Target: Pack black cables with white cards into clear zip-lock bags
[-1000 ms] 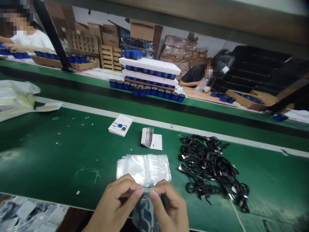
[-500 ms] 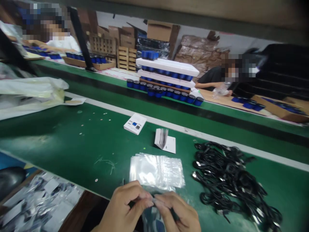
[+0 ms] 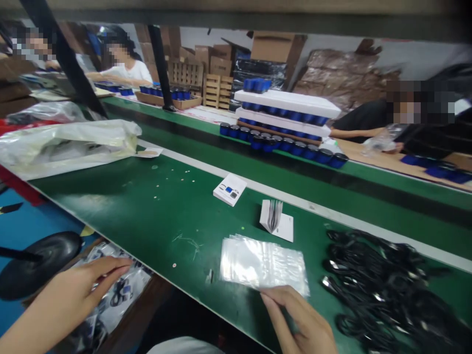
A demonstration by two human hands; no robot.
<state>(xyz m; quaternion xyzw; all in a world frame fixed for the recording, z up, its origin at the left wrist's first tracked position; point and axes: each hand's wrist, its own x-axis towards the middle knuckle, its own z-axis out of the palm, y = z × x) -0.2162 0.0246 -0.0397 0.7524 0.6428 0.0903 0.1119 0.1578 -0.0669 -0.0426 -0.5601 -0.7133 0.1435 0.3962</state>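
The left hand (image 3: 73, 290) reached past the worktop's near edge, its fingers (image 3: 110, 268) loosely spread above a heap of filled plastic bags (image 3: 121, 295) on a lower ledge. On the green worktop (image 3: 147, 216), a white card box (image 3: 229, 189) and a folded booklet (image 3: 275, 221) lay toward the far edge. Clear zip bags (image 3: 263, 265), stacked lengthwise along the edge, lay up-left of the nearer right hand (image 3: 302, 322); its pressed-together fingers (image 3: 283, 307) met their near edge, any pinch impossible to tell. Black cables (image 3: 383, 285) lay heaped rightward; cardboard cartons (image 3: 273, 46) stood beyond.

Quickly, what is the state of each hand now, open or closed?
Left hand: open, holding nothing.
Right hand: open, at the edge of the clear zip bags, apparently not gripping.
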